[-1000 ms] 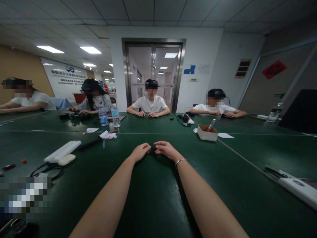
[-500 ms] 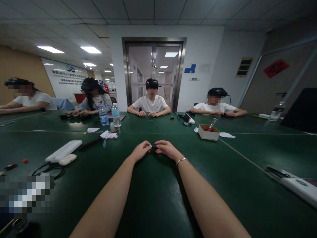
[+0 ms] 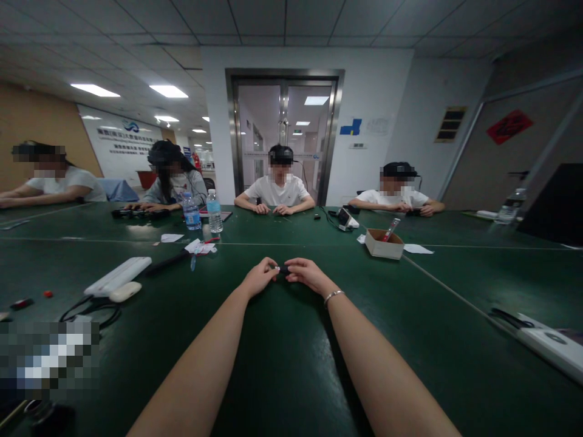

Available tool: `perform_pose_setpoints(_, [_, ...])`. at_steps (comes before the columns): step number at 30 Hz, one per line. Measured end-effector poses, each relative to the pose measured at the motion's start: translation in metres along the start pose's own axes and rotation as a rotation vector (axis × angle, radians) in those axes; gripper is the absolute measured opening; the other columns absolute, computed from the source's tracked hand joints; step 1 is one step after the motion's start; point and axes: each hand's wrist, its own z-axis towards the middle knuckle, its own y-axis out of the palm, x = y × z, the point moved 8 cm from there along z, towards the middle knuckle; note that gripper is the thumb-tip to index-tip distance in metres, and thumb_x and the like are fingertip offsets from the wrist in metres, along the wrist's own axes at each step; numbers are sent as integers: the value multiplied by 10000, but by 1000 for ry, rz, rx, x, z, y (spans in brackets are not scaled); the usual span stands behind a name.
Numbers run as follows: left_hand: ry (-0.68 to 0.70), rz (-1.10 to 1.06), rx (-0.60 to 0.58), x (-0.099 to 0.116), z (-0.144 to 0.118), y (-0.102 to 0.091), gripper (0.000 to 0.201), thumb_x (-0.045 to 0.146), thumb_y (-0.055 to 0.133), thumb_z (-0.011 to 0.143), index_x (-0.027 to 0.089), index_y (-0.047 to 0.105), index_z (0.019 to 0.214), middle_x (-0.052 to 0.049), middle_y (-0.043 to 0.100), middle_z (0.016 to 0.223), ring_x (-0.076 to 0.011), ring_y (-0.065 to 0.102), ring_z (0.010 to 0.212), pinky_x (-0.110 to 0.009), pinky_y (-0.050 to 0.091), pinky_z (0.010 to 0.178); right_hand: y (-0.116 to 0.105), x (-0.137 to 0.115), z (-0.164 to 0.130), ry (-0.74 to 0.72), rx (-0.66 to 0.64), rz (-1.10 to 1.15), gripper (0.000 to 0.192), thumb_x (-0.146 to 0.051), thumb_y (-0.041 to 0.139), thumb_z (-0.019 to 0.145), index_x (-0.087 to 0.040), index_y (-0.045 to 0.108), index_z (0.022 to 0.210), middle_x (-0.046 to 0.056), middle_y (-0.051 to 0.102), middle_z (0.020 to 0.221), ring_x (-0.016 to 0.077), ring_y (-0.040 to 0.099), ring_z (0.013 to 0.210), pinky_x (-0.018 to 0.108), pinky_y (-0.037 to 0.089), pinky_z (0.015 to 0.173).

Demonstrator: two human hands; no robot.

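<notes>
Two bare hands meet at the middle of the green tabletop (image 3: 282,364), both forearms stretched out flat on it. Left to right: far left lies a white oblong case (image 3: 117,276) with a small white puck (image 3: 122,292) just beside it and a loop of black cable (image 3: 88,312) near that; further back stand two water bottles (image 3: 203,212) and some paper scraps (image 3: 200,247). Then the left hand (image 3: 259,278), grip pinched together on one end of a small black part (image 3: 283,268) with a pale tip showing. Right hand (image 3: 310,274) has its grip closed on the other end of the same part, a bracelet (image 3: 332,295) at the wrist. The part sits between the two sets of fingertips, at or just above the tabletop; too small to tell which, or what it is exactly.

Right of the hands: a small open cardboard box (image 3: 383,244) with a red-tipped pen-like stick in it, well apart from the hands, and a white device (image 3: 546,343) at far right. Four other people sit across the tabletop, their hands on their own items.

Step in hand looks like fine two-handed fiddling with the part, joining or pulling apart. Next move likely calls for steady fingertip pressure and keeping both ends aligned, since the part is tiny and could slip.
</notes>
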Motion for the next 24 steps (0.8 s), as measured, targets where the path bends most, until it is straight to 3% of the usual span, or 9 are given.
perform_pose_setpoints(4, [-7, 20, -14, 0, 0, 0, 347, 484, 420, 798, 194, 553, 935, -8, 610, 752, -157, 546, 723, -272, 395, 703, -1, 0, 0, 3, 7, -16, 201, -25, 595, 764, -80, 595, 957, 74, 650, 757, 132, 660, 598, 208, 568, 586])
perform_pose_setpoints(9, [56, 74, -38, 7, 0, 0, 452, 544, 305, 826, 187, 579, 777, -16, 607, 759, -157, 543, 729, -258, 385, 685, -1, 0, 0, 2, 6, -14, 194, -25, 587, 768, -76, 591, 955, 84, 650, 777, 133, 662, 601, 207, 567, 594])
perform_pose_setpoints(16, [0, 20, 2, -1, 1, -1, 372, 480, 431, 793, 202, 532, 1020, 8, 598, 732, -146, 539, 700, -262, 393, 694, -1, 1, 0, 5, 8, 7, 200, -22, 592, 760, -79, 592, 951, 75, 651, 747, 131, 659, 583, 216, 567, 598])
perform_pose_setpoints(24, [7, 12, 1, 2, 0, -1, 345, 480, 433, 794, 199, 551, 954, -1, 603, 754, -147, 536, 709, -266, 394, 697, -1, 1, 0, 7, 9, -7, 195, -29, 587, 766, -84, 591, 953, 73, 650, 755, 129, 658, 583, 211, 567, 596])
